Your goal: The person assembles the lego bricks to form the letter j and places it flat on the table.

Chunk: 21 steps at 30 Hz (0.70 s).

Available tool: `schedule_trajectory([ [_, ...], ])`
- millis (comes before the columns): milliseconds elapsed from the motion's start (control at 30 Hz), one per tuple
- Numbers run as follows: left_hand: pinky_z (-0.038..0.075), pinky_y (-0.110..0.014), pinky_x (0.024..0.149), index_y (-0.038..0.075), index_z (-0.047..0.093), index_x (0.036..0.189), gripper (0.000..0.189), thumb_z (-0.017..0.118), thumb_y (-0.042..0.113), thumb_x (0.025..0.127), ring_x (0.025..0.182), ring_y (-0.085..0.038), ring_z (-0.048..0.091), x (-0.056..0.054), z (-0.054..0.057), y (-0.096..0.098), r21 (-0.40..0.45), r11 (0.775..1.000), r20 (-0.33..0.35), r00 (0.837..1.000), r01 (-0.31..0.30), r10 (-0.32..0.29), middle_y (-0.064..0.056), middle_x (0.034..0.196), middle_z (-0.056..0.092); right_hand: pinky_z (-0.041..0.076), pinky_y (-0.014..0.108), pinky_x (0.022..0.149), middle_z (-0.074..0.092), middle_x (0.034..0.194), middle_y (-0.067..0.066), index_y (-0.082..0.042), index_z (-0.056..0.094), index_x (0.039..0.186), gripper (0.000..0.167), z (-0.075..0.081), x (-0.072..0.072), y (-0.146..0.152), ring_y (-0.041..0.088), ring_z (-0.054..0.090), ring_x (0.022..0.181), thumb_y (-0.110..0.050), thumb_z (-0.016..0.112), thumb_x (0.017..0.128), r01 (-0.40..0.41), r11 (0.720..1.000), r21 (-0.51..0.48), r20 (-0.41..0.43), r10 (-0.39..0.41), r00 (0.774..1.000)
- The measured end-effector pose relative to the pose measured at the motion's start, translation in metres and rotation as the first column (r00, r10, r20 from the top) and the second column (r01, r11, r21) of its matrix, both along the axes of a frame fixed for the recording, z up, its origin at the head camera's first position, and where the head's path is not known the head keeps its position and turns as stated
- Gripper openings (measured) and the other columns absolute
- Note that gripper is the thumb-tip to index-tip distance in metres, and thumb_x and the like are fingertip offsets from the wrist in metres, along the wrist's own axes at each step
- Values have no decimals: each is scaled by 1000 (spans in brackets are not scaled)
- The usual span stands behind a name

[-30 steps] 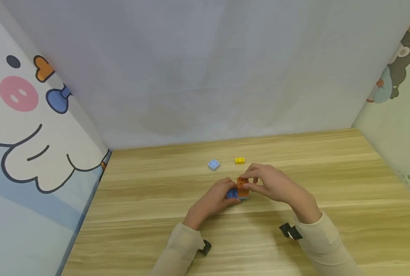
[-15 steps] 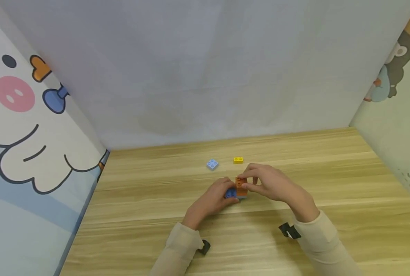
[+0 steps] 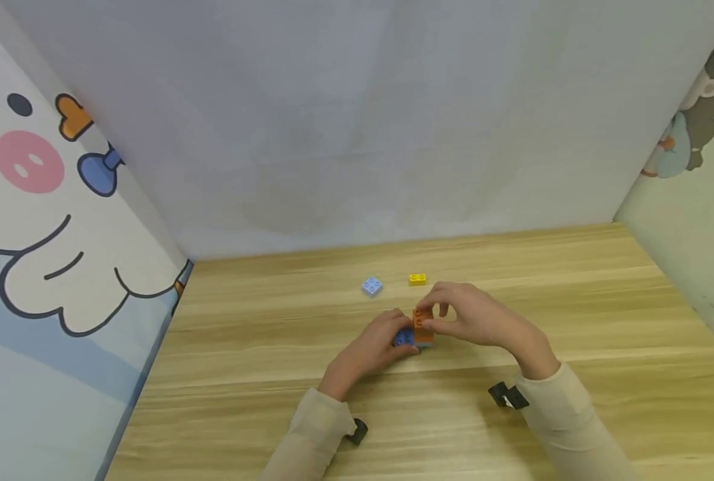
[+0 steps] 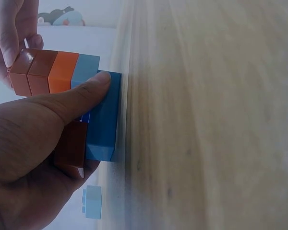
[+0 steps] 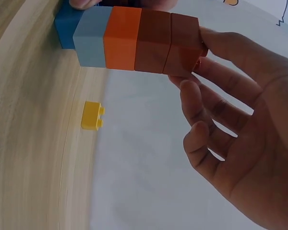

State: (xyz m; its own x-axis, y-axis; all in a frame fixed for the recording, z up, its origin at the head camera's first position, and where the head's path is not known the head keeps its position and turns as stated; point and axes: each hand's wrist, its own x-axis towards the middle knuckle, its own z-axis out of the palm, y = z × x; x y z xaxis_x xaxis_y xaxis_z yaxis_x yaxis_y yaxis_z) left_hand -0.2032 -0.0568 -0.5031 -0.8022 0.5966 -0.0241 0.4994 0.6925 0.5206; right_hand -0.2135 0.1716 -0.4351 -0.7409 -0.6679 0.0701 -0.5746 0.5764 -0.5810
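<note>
A tower of toy building bricks stands on a long blue brick (image 4: 103,129) on the table. From the bottom it has a grey-blue brick (image 5: 92,37), an orange brick (image 5: 121,38) and two brown bricks, the top brown brick (image 5: 185,40) being at the right fingertips. My left hand (image 3: 377,345) grips the blue base, thumb along its near side and fingers behind. Another brown brick (image 4: 71,151) sits on the base beside the tower, partly covered by the left hand. My right hand (image 3: 479,315) pinches the top brown brick between thumb and fingers.
Behind the hands, a light blue brick (image 3: 372,286) and a small yellow brick (image 3: 417,280) lie apart on the wooden table (image 3: 260,321). A pale cloth wall (image 3: 357,133) rises along the table's far edge, with printed panels at both sides.
The right hand and wrist have shifted slightly away from the body. Both hands keep their holds, and the tower stays in place.
</note>
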Motion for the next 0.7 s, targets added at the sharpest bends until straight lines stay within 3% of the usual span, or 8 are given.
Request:
schedule_trajectory([
  [300, 49, -23, 85, 7, 67, 123, 38, 72, 33, 96, 95, -10, 56, -2, -2, -1, -16, 1000, -5, 1000, -6, 6, -3, 113, 65, 52, 30, 79, 71, 111, -4, -16, 74, 119, 27, -1, -8, -2, 12, 62, 95, -30, 72, 96, -8, 1000, -18, 12, 8, 1000],
  [433, 50, -24, 86, 6, 67, 125, 39, 72, 32, 96, 96, -11, 56, -3, -2, -1, -20, 1000, -5, 1000, -6, 6, -3, 114, 66, 51, 25, 75, 72, 112, -1, -13, 73, 120, 31, -2, -13, -5, 9, 62, 90, -34, 70, 98, 2, 999, -39, 34, -1, 999],
  [700, 51, -26, 90, 6, 68, 122, 38, 72, 32, 96, 97, -11, 56, -5, -7, -1, -24, 1000, -32, 999, 15, -16, -3, 114, 66, 50, 24, 73, 72, 112, 3, -11, 71, 123, 28, -8, -30, -14, 8, 62, 88, -27, 65, 101, 4, 998, -65, 21, -2, 1000],
])
